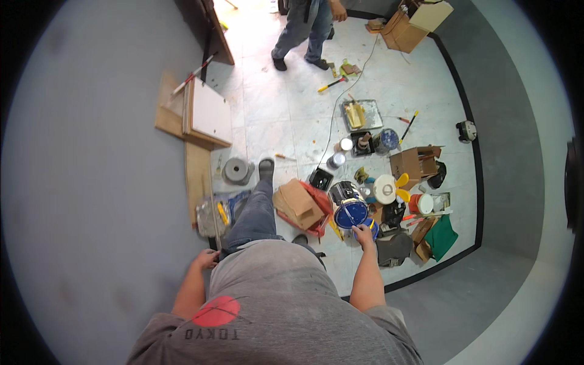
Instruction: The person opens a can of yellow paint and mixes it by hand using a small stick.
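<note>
Right arm stretched forward, right hand curled in grip. Left arm down at side, left hand low, finger pose unclear.

Free flr upr ctr, bucket R

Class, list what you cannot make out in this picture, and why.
Head view: upper body of the other person, cut off by the top edge.
Head view: right shoe, mostly hidden by the shirt.
Head view: whether the left hand grips the pole, too small and dark.
Head view: dark thing far right, lost in the dark rim.
</note>
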{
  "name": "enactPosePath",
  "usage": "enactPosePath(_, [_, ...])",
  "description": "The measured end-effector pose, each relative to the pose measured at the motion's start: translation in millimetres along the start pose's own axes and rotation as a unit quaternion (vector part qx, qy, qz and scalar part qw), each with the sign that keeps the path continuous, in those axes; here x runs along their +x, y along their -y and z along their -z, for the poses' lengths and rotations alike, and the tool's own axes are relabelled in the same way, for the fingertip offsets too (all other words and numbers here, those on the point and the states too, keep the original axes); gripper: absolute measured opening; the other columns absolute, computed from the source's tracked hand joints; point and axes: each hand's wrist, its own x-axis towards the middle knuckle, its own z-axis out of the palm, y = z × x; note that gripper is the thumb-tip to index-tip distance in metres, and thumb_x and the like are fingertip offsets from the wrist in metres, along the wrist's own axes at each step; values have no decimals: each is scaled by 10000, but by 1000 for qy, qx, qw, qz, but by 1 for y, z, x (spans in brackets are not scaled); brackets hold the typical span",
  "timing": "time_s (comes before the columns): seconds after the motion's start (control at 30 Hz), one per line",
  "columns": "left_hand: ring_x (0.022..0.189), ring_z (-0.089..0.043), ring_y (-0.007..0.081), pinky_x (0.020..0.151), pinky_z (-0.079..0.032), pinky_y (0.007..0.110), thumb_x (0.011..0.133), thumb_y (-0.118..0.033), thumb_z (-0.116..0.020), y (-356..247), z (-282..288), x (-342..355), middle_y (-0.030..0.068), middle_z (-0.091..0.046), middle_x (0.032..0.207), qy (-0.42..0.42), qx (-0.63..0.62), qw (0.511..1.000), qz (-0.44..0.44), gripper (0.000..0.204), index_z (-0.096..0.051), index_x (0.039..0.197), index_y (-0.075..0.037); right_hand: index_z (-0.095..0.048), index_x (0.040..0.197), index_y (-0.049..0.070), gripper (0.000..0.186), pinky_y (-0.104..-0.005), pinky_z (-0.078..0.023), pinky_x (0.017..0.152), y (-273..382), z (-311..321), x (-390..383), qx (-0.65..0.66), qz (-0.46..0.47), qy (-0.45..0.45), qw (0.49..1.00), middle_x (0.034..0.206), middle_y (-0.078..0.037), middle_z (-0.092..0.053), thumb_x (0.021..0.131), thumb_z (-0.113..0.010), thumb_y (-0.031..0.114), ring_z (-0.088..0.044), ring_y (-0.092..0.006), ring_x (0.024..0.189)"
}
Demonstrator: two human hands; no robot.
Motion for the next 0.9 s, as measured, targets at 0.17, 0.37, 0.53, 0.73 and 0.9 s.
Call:
enactPosePath(0.17, [814,-685,233,609,-525,379,922,-441,-694,-157,82,100,112,-675,1071,-18,-6,1000,16,491,-600,1237,-77,-659,896,81,222,-372,-502,716,85,7,32,140,-64,-52,987,831,-30,-634,916,-697,298,-599,-144,790])
enactPosePath(0.37, [886,-672,211,699,-528,346,916,-444,-694,-416,179,141,123,-670,1103,-10,6,989,-145,543,-578,1279,-57,-605,1000,71,277,-459,-545,788,181,-15,54,323,-279,4,904,860,-55,-586,942,-673,333,-601,-212,825])
enactPosePath(0.53, [901,-663,205,753,-528,326,936,-387,-680,-570,259,154,150,-670,1132,-52,25,966,-252,502,-579,1292,-48,-583,1165,54,400,-487,-561,800,225,-72,78,317,-369,40,873,884,-90,-588,936,-671,370,-600,-245,850])
enactPosePath(0.73, [704,-549,111,572,-461,276,943,-334,-680,-603,295,183,30,-627,844,-53,43,966,-250,314,-661,1112,-70,-641,1257,46,523,-415,-550,807,220,-130,131,178,-380,103,902,1102,-149,-712,865,-707,386,-685,-255,977])
enactPosePath(0.9, [982,-656,269,830,-529,389,929,-392,-667,-617,221,187,135,-695,1095,-23,362,906,-219,475,-637,1231,-26,-651,1274,93,529,-425,-544,886,222,-102,202,77,-368,27,926,1163,-168,-706,823,-680,369,-687,-296,1055])
